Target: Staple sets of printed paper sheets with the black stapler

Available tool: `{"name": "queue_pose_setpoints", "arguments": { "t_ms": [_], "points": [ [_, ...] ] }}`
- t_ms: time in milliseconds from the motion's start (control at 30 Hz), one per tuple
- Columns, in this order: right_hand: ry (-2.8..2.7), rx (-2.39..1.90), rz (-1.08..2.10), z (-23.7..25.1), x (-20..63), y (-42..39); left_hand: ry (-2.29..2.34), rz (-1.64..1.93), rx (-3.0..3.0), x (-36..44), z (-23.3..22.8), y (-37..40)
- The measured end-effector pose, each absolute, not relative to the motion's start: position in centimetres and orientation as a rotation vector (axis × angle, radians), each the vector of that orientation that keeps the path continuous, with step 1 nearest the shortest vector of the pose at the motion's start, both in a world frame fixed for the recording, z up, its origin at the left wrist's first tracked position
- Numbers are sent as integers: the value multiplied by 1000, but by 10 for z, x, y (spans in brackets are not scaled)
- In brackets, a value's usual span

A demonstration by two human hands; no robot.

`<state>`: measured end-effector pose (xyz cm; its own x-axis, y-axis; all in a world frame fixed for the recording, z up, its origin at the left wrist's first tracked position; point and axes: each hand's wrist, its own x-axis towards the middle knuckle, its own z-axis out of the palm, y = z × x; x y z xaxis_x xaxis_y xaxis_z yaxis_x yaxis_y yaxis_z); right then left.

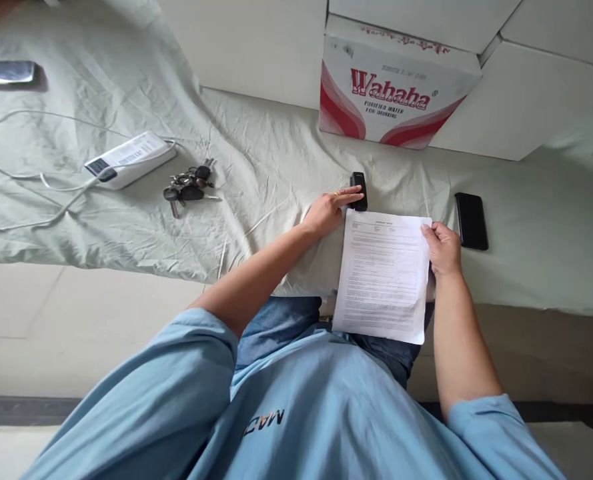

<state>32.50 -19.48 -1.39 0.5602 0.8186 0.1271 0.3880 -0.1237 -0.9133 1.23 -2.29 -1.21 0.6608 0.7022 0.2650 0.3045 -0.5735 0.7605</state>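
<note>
My left hand (329, 208) reaches to a small black stapler (359, 195) on the cloth, its outstretched fingers lying across the top; the thumb is hidden. The stapler stands at the upper left corner of a printed sheet of paper (383, 277); whether the corner sits inside its jaw I cannot tell. Along the sheet's upper right edge, my right hand (442, 247) pinches the paper with the thumb on top. The lower part of the sheet hangs over the table edge above my lap. How many sheets there are does not show.
A black phone (471, 221) lies right of my right hand. Behind stands a red and white water carton (391, 93) among white boxes (261, 50). To the left are keys (191, 185), a white power bank (131, 160) with cables, and another device (6, 73) on the pale green cloth (276, 160).
</note>
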Motion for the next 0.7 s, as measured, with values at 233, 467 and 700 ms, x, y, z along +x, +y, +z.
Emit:
{"name": "queue_pose_setpoints", "arguments": {
  "t_ms": [233,467,700],
  "points": [
    [-948,-1639,367,-6,309,-220,830,840,1868,13,-17,-17],
    [-882,-1440,229,-24,297,-187,870,743,1367,-20,-3,-69],
    [-923,-1404,264,-41,302,-179,863,739,1794,-26,-5,-77]
  ]
}}
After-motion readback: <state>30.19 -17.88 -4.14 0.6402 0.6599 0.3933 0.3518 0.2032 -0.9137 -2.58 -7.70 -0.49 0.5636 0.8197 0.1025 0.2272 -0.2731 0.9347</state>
